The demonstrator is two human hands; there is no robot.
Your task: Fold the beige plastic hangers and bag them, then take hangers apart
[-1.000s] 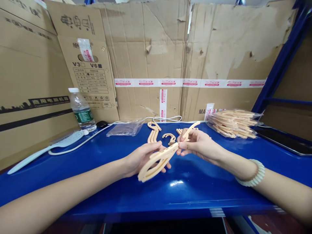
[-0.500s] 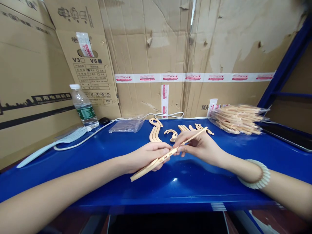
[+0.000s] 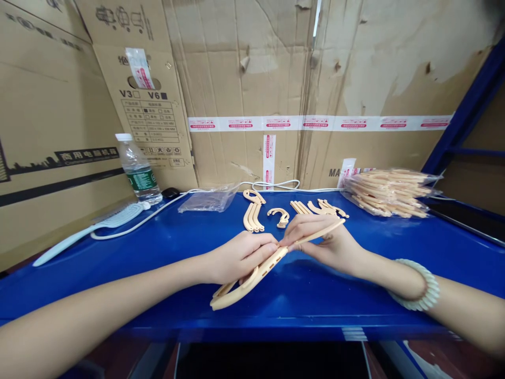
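Note:
Above the near part of the blue table, my left hand (image 3: pixel 242 258) is closed around a peach-coloured plastic hanger body (image 3: pixel 272 265) with small slots along its edge. Its looped lower end points toward me on the left. My right hand (image 3: pixel 327 239) pinches a slim curved hanger arm (image 3: pixel 329 227), which slants up to the right. The two pieces meet between my fingertips; the fingers hide whether they are joined. Behind my hands lie a hanger hook (image 3: pixel 282 213), several curved hanger arms (image 3: pixel 253 217) and a looped hanger piece (image 3: pixel 254 197).
More hanger parts (image 3: pixel 315 206) lie behind my right hand. A bagged stack of hanger parts (image 3: pixel 389 192) sits back right beside a dark flat device (image 3: pixel 467 223). Left are a water bottle (image 3: pixel 141 176), a pale blue hairbrush (image 3: pixel 118 215), a white cable (image 3: pixel 130 227) and a clear plastic bag (image 3: pixel 209 200).
The hanger body has rolled and tilted in my left hand, so its looped end shows more and sits lower. The arm in my right hand has turned with its outer tip further right and lower.

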